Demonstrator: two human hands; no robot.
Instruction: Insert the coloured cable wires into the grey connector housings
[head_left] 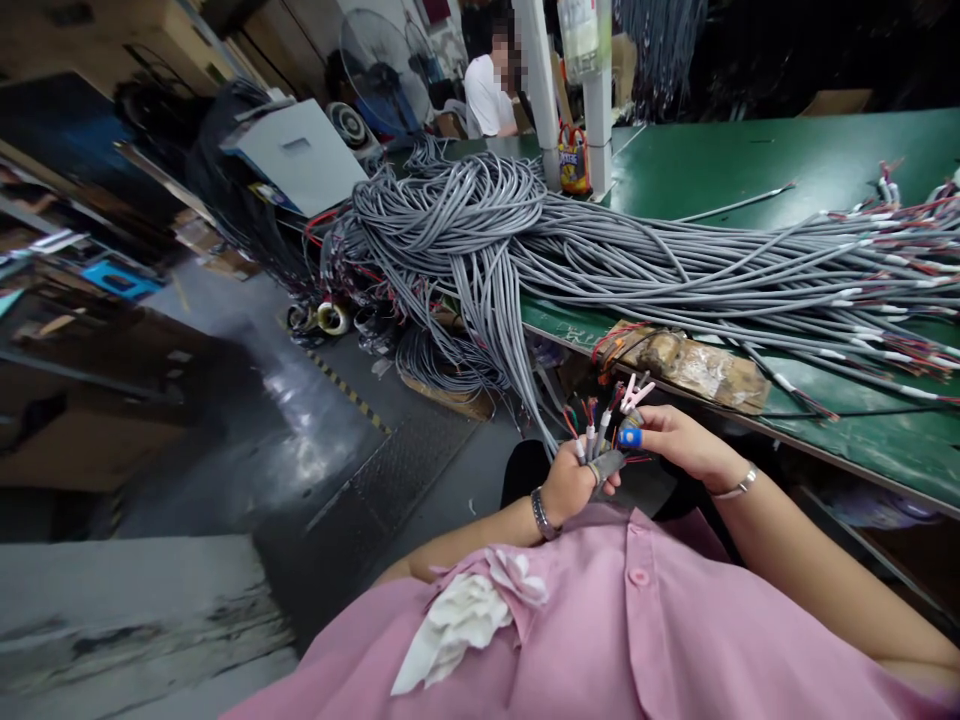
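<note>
My left hand (571, 484) is closed around several grey cables (534, 395) that hang down from the bench. Their stripped ends, with white sleeves and thin coloured wires (589, 415), stick up above the fist. A grey wrap covers its thumb. Just to the right, my right hand (686, 446) is pinched close to these wire ends, with blue tape (631, 437) around a fingertip. What lies between its fingertips is too small to make out. A pale pink, forked piece (636, 394) shows right above them.
A large pile of grey cables (450, 205) runs along the green bench (697, 160). At its front edge lies a tape-wrapped wooden block (686, 368). White posts (536, 80) rise behind, near a seated person (484, 95) and a fan (385, 70). A grey-white box (296, 155) stands left.
</note>
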